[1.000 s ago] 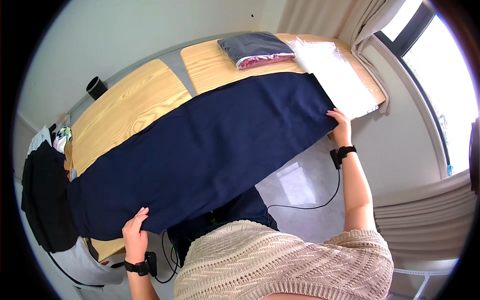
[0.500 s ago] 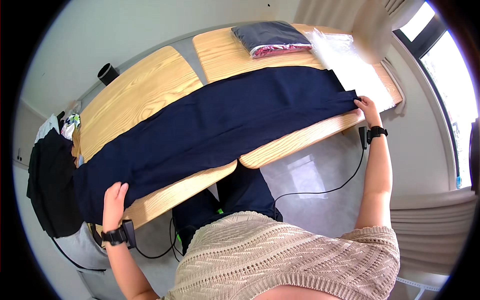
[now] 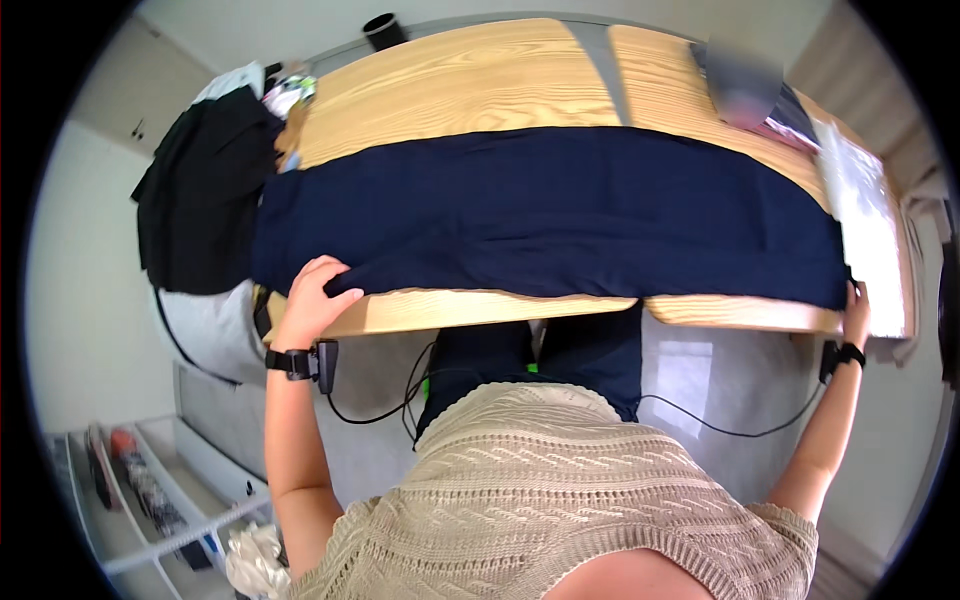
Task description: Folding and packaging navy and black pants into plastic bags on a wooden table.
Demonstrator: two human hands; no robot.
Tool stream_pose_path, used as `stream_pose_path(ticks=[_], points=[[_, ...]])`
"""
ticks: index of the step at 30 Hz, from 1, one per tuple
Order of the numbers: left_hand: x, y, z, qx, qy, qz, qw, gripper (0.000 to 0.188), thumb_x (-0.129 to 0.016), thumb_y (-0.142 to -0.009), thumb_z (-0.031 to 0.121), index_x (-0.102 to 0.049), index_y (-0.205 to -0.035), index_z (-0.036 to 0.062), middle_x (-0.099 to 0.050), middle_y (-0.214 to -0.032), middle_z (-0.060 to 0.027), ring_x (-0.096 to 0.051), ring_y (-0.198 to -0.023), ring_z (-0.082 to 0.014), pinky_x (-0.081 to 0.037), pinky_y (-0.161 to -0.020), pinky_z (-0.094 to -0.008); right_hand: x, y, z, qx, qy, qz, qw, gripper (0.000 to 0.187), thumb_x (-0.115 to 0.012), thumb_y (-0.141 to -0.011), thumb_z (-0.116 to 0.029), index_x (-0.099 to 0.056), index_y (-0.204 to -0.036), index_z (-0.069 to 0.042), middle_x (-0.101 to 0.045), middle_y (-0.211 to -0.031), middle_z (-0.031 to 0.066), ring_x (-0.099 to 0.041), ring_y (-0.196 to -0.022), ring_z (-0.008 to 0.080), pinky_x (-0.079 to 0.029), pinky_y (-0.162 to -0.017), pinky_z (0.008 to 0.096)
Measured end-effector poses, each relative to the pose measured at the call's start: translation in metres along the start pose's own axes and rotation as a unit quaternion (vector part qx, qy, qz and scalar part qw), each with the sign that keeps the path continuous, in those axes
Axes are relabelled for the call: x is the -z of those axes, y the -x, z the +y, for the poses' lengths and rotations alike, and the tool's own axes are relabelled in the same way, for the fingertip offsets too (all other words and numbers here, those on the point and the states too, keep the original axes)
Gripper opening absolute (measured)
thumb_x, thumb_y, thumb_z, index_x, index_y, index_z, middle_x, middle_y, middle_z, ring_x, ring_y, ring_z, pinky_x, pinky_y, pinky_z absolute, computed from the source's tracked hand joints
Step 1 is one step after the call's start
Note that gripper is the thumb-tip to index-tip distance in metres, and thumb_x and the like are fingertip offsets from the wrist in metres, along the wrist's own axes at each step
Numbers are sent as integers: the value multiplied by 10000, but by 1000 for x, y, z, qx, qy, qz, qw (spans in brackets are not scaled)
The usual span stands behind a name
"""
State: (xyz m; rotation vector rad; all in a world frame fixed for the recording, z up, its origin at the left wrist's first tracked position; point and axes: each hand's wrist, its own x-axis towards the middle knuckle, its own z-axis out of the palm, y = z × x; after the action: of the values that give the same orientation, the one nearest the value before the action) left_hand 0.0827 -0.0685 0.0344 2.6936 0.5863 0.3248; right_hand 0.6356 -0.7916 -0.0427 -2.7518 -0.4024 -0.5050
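Observation:
A long navy garment (image 3: 560, 210), folded lengthwise like a pair of trousers, lies across two wooden tables. My left hand (image 3: 318, 298) rests at its near left edge, fingers on the cloth and thumb spread away from them. At the opposite end, my right hand (image 3: 857, 308) has its fingers closed on the near right corner. Part of that grip is hidden by the hand itself. Both wrists carry a black strap with a small device and cable.
Black clothing (image 3: 205, 200) hangs over a chair at left. Clear plastic bags (image 3: 868, 225) lie at the right end, beside bagged folded clothes (image 3: 795, 120), partly blurred. A black bin (image 3: 384, 32) stands behind the tables. Drawer compartments (image 3: 165, 490) with clothes are at lower left.
My view has turned leftward, so the tables sit lower right and the drawers show. The left hand's thumb has spread from its fingers; the right hand stays on the garment's corner.

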Motion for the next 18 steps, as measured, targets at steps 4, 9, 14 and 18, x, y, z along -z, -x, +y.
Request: stream_pose_path(ticks=[4,9,14,18], points=[[2,17,-22,6,0,19,1000,181,-683,-757,71,-621,-887,-40,-604,-844,-117,-585,-839,-295,-462,-751,-363,3,-17,28,-23,24,-13,999,329,-479,-969,-309,-564,-1145,-45,-649,-1035,190,-617,-957,361,-470,-810,411],[-2,20,-27,13,-47,10,999,173,-659,-759,67,-613,-916,10,-589,-828,-115,-569,-819,-294,-444,-732,-383,5,-18,9,-71,56,-66,994,354,-470,-967,-352,-566,-1143,-61,-646,-1026,192,-614,-943,369,-473,-800,419],[9,-15,54,-46,-58,-5,997,466,-610,-686,18,-577,-1144,98,-575,-1016,-93,-533,-956,-292,-428,-842,-396,23,1,-51,-90,171,-59,979,321,-478,-954,-394,-571,-1062,-106,-660,-974,169,-614,-920,372,-479,-776,444],[-20,-36,108,-134,48,-49,989,503,-633,-782,31,-550,-1265,142,-546,-1166,-107,-527,-1035,-289,-428,-907,-369,30,7,-61,24,215,33,976,258,-528,-934,-340,-578,-998,-95,-648,-880,151,-606,-837,347,-450,-778,436]])
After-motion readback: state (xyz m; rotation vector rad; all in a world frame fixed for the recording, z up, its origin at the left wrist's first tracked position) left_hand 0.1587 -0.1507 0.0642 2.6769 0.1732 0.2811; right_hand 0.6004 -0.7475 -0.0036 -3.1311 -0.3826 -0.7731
